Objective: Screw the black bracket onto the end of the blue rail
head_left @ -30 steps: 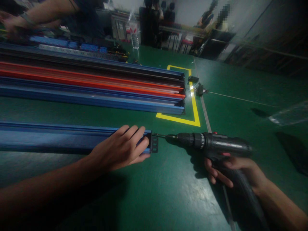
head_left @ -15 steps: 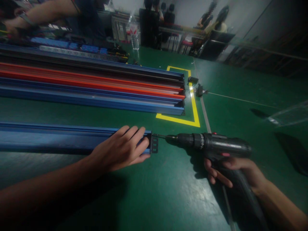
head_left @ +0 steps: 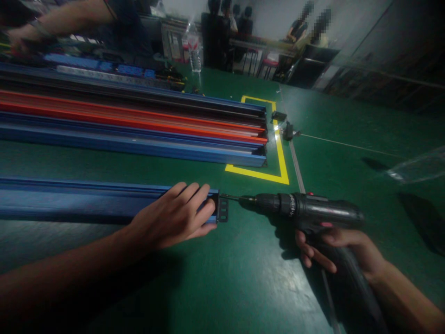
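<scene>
A long blue metal profile (head_left: 79, 202) lies on the green table, reaching in from the left edge. My left hand (head_left: 181, 213) is wrapped over its right end, fingers bent around the sides. A black slotted end bracket (head_left: 224, 209) sticks out there, just past my fingertips. My right hand (head_left: 333, 246) grips a black power drill (head_left: 320, 211) by its handle, the drill pointing left. The tip of its long bit (head_left: 234, 197) is at the upper corner of the bracket; whether it sits in a screw is too small to tell.
Several blue, black and red profiles (head_left: 139, 120) lie behind, their ends inside a yellow tape outline (head_left: 283, 162). Small dark parts (head_left: 288, 131) sit beside the tape. A plastic bottle (head_left: 194, 51) stands farther back. A person's arm (head_left: 69, 21) reaches in at the upper left.
</scene>
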Demonstrator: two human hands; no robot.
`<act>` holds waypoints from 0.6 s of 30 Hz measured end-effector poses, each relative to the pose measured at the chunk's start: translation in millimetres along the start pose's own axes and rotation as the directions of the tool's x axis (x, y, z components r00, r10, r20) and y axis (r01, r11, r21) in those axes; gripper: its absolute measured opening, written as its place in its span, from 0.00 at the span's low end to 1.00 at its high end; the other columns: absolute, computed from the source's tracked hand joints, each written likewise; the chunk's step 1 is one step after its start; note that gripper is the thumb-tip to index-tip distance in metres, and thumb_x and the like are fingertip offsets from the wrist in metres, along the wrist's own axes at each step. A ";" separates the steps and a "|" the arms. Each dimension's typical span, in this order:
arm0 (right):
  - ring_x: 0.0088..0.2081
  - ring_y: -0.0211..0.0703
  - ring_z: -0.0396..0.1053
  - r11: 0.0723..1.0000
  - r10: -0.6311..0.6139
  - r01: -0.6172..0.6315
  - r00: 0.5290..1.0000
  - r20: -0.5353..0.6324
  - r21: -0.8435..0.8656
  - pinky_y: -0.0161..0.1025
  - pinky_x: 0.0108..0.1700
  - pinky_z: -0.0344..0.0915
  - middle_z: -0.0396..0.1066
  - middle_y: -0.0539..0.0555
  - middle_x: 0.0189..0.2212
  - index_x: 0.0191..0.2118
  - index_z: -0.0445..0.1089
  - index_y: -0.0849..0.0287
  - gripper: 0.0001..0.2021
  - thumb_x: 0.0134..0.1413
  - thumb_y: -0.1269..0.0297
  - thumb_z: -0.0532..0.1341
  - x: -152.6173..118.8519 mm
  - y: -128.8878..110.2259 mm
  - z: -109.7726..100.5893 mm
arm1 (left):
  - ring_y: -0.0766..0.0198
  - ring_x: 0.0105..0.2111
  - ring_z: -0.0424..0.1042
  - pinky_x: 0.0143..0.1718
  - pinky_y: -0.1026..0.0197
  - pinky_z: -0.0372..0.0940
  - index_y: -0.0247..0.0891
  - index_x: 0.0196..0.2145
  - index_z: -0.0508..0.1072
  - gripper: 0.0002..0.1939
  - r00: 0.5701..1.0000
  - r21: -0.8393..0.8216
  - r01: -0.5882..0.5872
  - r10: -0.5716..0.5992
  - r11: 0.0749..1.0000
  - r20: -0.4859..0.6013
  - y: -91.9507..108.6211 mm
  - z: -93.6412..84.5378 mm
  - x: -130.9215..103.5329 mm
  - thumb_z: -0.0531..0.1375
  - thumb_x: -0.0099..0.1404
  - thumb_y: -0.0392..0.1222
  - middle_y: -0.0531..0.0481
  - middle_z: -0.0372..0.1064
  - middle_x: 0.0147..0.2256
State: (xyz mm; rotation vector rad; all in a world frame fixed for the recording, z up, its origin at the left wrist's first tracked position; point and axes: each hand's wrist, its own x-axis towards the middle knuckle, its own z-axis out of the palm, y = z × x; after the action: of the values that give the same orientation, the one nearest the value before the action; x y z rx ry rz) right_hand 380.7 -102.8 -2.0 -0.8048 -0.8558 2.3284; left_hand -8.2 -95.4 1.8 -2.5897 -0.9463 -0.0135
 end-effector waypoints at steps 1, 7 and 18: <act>0.22 0.36 0.72 1.000 0.002 -0.002 1.000 0.003 0.002 0.43 0.43 0.76 0.79 0.60 0.32 0.46 0.79 0.71 0.18 0.52 0.65 0.63 -0.1 -0.2 -0.2 | 0.48 0.49 0.71 0.49 0.47 0.65 0.35 0.47 0.68 0.16 1.000 -0.003 0.001 -0.001 1.000 -0.003 0.0 -0.1 0.0 0.53 0.75 0.52 0.31 0.69 0.53; 0.21 0.37 0.73 1.000 0.012 -0.012 1.000 -0.003 -0.004 0.44 0.43 0.75 0.79 0.60 0.32 0.46 0.79 0.70 0.17 0.53 0.66 0.63 -0.2 -0.2 -2.0 | 0.47 0.49 0.71 0.50 0.47 0.64 0.35 0.46 0.69 0.16 1.000 -0.021 0.003 -0.003 1.000 -0.008 0.2 0.2 0.1 0.53 0.75 0.52 0.31 0.69 0.54; 0.22 0.37 0.72 1.000 -0.005 0.004 1.000 -0.005 -0.020 0.43 0.43 0.75 0.78 0.60 0.29 0.45 0.79 0.72 0.19 0.52 0.64 0.62 0.3 0.0 0.6 | 0.47 0.50 0.72 0.50 0.46 0.67 0.35 0.47 0.68 0.16 1.000 -0.003 0.004 -0.004 1.000 -0.013 0.4 0.3 -0.6 0.53 0.74 0.51 0.32 0.69 0.53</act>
State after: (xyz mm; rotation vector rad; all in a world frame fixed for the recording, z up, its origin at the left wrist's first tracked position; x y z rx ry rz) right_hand 380.0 -102.8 -1.7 -0.8158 -0.8798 2.3164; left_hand -8.4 -96.0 1.3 -2.5870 -0.9479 -0.0334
